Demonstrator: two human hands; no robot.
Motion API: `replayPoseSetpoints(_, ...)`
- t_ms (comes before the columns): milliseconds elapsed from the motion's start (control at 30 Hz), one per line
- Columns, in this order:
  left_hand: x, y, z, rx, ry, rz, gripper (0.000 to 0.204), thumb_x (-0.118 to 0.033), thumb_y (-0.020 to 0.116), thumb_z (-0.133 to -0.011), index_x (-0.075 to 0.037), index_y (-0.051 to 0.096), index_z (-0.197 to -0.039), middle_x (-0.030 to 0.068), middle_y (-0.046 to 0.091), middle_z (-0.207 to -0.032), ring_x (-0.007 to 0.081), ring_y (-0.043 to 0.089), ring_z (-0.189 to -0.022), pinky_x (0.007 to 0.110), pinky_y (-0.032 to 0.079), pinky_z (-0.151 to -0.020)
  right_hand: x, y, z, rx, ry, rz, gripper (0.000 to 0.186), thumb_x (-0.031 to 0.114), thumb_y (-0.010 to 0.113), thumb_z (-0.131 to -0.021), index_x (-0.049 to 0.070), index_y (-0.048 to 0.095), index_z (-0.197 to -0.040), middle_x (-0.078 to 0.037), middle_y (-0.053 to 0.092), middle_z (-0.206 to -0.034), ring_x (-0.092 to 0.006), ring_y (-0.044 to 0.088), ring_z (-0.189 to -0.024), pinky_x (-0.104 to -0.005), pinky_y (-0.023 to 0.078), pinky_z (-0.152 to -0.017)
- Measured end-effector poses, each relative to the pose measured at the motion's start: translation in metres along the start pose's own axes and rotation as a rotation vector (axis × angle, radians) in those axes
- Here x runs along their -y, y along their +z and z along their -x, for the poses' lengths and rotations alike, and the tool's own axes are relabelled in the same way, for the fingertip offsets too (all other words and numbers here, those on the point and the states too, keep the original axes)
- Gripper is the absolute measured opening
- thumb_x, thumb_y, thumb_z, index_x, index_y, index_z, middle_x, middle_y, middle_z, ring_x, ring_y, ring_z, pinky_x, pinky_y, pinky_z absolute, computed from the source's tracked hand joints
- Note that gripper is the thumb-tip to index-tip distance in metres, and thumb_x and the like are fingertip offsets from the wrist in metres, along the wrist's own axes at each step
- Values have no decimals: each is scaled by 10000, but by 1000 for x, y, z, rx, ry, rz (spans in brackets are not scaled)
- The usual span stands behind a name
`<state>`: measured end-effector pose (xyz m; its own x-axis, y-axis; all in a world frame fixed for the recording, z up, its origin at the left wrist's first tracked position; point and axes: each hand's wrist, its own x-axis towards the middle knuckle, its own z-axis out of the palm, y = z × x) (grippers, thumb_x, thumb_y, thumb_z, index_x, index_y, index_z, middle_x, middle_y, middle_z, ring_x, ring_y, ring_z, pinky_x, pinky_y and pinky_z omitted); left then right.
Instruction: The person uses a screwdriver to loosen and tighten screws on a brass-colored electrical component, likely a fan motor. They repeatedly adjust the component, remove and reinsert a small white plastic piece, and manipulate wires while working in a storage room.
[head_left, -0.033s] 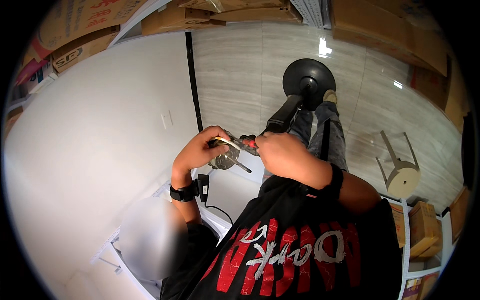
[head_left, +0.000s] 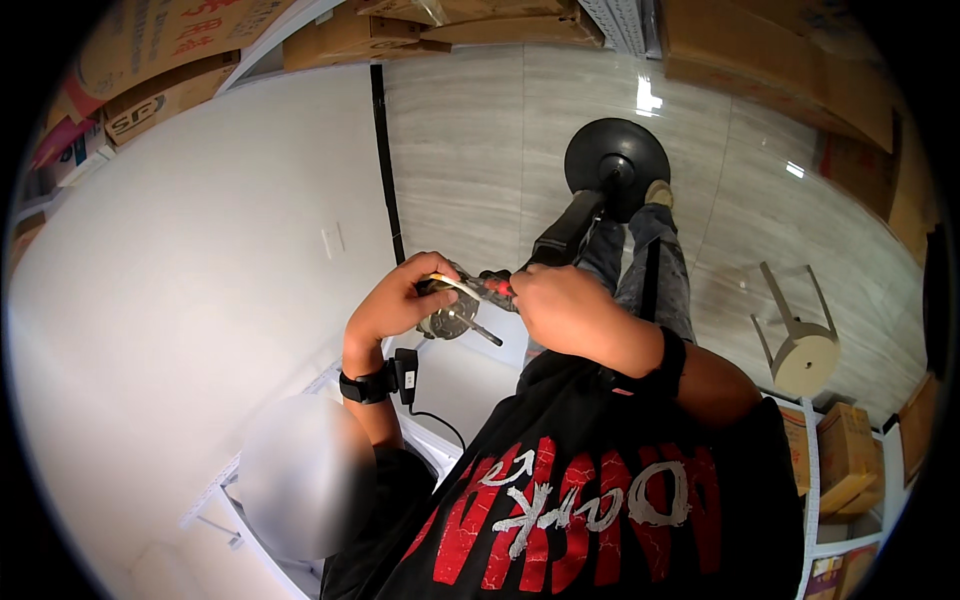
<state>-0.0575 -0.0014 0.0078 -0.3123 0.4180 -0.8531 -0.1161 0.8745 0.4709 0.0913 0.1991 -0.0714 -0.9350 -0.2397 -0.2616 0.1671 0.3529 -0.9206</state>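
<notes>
My left hand (head_left: 405,300) is closed around a round metal motor (head_left: 452,318), likely a fan motor, with a thin dark-tipped shaft (head_left: 485,332) sticking out. A white cable (head_left: 455,286) runs from the left fingers across the motor toward the right hand. My right hand (head_left: 555,300) is closed on a small red-handled tool (head_left: 500,287), whose working end is hard to make out against the motor. Just beyond both hands, a black stand pole (head_left: 568,230) leads down to a round black base (head_left: 617,165) on the floor. The motor's far side is hidden by my fingers.
A white tabletop (head_left: 220,260) fills the left side. A beige stool (head_left: 806,364) stands on the grey floor at the right. Cardboard boxes (head_left: 846,456) sit on the white shelving at the lower right, and more cartons (head_left: 780,80) line the far side. My foot (head_left: 659,193) touches the base.
</notes>
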Motion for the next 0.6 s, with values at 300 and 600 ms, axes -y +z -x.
replayPoseSetpoints(300, 4, 1, 3, -23, 23, -4, 176, -31, 678, -883, -36, 593, -1037, 18, 626, -1054, 126, 572, -993, 284, 459, -895, -12, -1, -10, 134, 40, -58, 214, 156, 545, -883, -16, 645, -804, -218, 649, -751, -395, 653, -714, -479, 521, -665)
replayPoseSetpoints(600, 9, 3, 1, -51, 95, 27, 161, -45, 690, -874, -34, 621, -1019, 28, 625, -981, 131, 584, -915, 275, 468, -823, -21, 17, -5, 43, -61, -35, 164, 131, 556, -853, -6, 643, -878, -186, 657, -788, -367, 661, -715, -449, 529, -651)
